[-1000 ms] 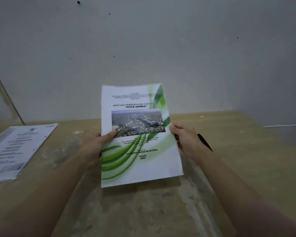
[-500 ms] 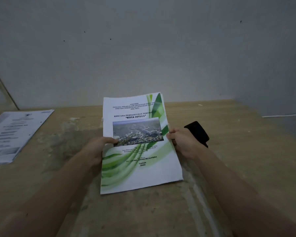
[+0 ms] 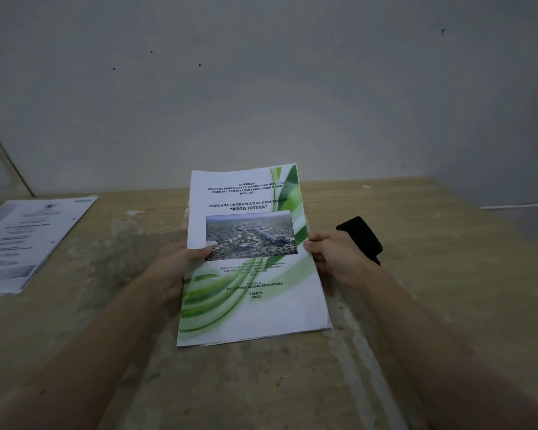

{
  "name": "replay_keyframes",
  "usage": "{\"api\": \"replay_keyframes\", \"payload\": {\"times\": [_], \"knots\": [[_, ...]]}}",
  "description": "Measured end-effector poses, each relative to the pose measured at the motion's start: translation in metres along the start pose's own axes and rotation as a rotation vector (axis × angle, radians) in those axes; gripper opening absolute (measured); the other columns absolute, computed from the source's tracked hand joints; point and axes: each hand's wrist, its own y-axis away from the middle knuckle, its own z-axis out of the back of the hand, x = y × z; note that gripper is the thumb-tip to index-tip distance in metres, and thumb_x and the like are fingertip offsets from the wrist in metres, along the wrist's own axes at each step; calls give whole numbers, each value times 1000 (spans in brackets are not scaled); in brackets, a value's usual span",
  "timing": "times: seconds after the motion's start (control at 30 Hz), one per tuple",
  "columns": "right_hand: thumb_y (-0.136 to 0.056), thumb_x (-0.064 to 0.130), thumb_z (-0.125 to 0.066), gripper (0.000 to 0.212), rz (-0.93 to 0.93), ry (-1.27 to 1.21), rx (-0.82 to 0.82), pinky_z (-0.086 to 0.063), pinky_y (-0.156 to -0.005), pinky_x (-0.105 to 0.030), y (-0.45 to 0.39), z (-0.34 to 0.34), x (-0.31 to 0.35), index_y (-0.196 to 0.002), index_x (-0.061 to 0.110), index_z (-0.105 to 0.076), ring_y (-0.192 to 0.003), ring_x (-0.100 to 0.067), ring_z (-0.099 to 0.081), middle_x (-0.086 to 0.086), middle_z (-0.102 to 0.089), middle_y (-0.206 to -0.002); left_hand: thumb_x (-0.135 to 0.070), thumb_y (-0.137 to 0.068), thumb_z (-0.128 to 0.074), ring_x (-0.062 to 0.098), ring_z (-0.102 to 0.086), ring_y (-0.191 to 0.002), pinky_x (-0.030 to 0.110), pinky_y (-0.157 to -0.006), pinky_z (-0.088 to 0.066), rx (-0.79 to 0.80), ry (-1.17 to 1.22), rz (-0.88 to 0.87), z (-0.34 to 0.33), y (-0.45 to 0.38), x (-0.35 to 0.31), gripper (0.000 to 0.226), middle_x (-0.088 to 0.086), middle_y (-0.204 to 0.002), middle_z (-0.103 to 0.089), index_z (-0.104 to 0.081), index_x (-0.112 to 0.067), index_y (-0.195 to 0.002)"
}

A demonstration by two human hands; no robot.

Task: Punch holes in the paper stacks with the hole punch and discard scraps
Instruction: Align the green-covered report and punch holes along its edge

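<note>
A paper stack [image 3: 255,302] with a white and green cover and an aerial photo stands tilted on the wooden table [image 3: 432,259], its lower edge resting on the surface. My left hand [image 3: 176,265] grips its left edge, thumb on the cover. Its right edge is held by my right hand [image 3: 336,259]. The black hole punch [image 3: 362,235] lies on the table just behind my right hand, partly hidden by it.
A second stack of printed white sheets [image 3: 22,243] lies flat at the table's left, with punched holes along its right edge. A grey wall [image 3: 261,88] rises right behind the table. A white cable [image 3: 516,207] runs along the far right.
The stack came down slightly and my view tilted, so the hole punch behind my right hand shows more. Both hands kept their grip on the stack.
</note>
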Motion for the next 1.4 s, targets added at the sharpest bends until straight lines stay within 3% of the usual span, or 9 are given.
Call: {"api": "replay_keyframes", "payload": {"times": [0.17, 0.5, 0.6, 0.73, 0.83, 0.97, 1.1, 1.27, 1.4], "knots": [[-88, -4, -55, 18, -7, -22, -22, -52, -47, -17, -4, -2, 0, -77, 10, -60, -65, -14, -58, -6, -60, -75, 2, -84, -58, 16, -57, -31, 24, -33, -48, -15, 17, -28, -3, 3, -1, 9, 11, -53, -61, -57, -2, -76], [-89, -3, -54, 16, -26, -26, -17, -53, -54, -22, -9, -2, 0, -80, 10, -59, -67, -15, -59, -7, -60, -79, 2, -83, -60, 13, -58, -31, 23, -33, -48, -74, -38, -55, -5, -1, -1, 11, 15, -72, -57, -58, 1, -94], [-89, -4, -54, 15, -24, -19, -26, -51, -58, -25, -10, -2, -1, -83, 8, -59, -66, -16, -58, -8, -60, -80, 2, -82, -62, 13, -58, -31, 21, -34, -47, -89, -58, -91, -6, -1, 0, 4, 13, -67, -60, -60, -1, -84], [-87, -4, -54, 20, -39, -13, -62, -53, -62, -26, -11, -4, -2, -103, 3, -64, -73, -18, -60, -11, -64, -90, 4, -80, -63, 24, -58, -50, 26, -39, -53, -128, -87, -138, -6, -3, 3, 10, 13, -68, -63, -61, -6, -77], [-86, -5, -54, 28, -52, -19, -50, -52, -56, -22, -9, -5, -1, -113, 0, -63, -69, -14, -60, -9, -64, -88, 4, -77, -64, 29, -54, -60, 35, -56, -54, -160, -79, -106, -7, -5, 2, 12, 17, -75, -58, -59, -6, -72], [-86, -6, -55, 24, -31, -42, -23, -53, -52, -19, -6, -2, 8, -108, 0, -64, -58, -10, -61, -5, -64, -78, -4, -75, -66, 22, -48, -62, 26, -54, -40, -208, -108, -98, -8, -8, -10, 6, 8, -74, -53, -60, -4, -76], [-88, -6, -53, 19, -4, -36, -22, -53, -51, -18, -4, 3, 13, -87, 9, -66, -60, -11, -59, -4, -64, -74, -12, -77, -71, 23, -60, -56, 28, -42, -54, -75, -20, -68, -12, -11, -14, 22, 9, -78, -61, -63, -2, -95], [-86, -5, -56, 19, -4, -20, -38, -53, -50, -19, -4, 13, 13, -88, 9, -68, -53, -7, -63, -4, -67, -75, -12, -76, -72, 25, -66, -52, 28, -47, -54, -76, -134, -138, -14, -19, -3, 15, 11, -69, -68, -64, -4, -86], [-85, -5, -57, 20, -1, 13, -42, -56, -66, -29, -5, 17, 15, -101, 0, -66, -70, -19, -64, -11, -67, -84, -15, -75, -74, 32, -67, -77, 44, -79, -55, -115, -197, -200, -19, -23, -1, 20, 18, -87, -69, -64, -6, -89]]}}
